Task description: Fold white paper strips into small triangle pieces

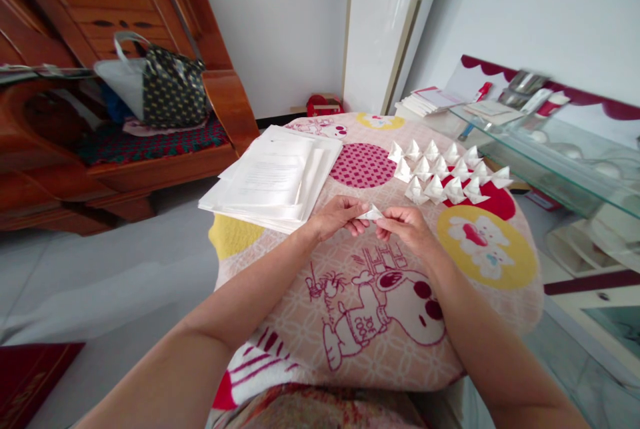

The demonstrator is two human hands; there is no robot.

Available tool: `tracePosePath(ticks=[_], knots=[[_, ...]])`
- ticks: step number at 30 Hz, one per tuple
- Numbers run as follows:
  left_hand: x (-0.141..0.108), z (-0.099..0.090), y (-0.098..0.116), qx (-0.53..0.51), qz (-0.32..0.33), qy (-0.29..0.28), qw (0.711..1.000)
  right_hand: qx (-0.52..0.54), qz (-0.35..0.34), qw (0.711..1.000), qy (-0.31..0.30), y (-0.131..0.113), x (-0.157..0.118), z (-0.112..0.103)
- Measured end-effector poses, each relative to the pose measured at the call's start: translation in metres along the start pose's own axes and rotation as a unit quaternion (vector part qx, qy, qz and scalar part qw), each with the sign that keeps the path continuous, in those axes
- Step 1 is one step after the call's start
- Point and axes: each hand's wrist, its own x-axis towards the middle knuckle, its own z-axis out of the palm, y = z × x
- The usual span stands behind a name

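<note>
Between my two hands, over the middle of the table, is a small white folded paper boat (372, 213). My left hand (343, 214) pinches its left end with thumb and fingers. At its right end my right hand (403, 224) grips the paper the same way. Several finished-looking white paper boats (439, 168) stand in rows on the table, beyond and to the right of my hands. To the left lies a stack of white paper sheets (275, 172), the top ones bearing faint print.
A patterned cloth (380, 309) with cartoon figures covers the round table. On the right, a glass shelf (565, 149) stands close to the table edge, with papers (427, 101) and cups. A wooden bench (165, 169) at the left holds a dotted bag (175, 89).
</note>
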Motion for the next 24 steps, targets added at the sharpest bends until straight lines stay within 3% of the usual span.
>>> tracePosePath(ticks=[7, 14, 24], knots=[[0.000, 0.001, 0.003, 0.021, 0.034, 0.014, 0.999, 0.015, -0.008, 1.000, 0.020, 0.003, 0.002, -0.003], [0.003, 0.001, -0.003, 0.065, 0.059, 0.025, 0.996, 0.044, -0.043, 0.992, 0.114, 0.009, 0.004, 0.001], [0.003, -0.001, -0.004, 0.034, 0.078, -0.006, 0.996, 0.042, -0.041, 0.994, 0.095, 0.012, 0.006, 0.001]])
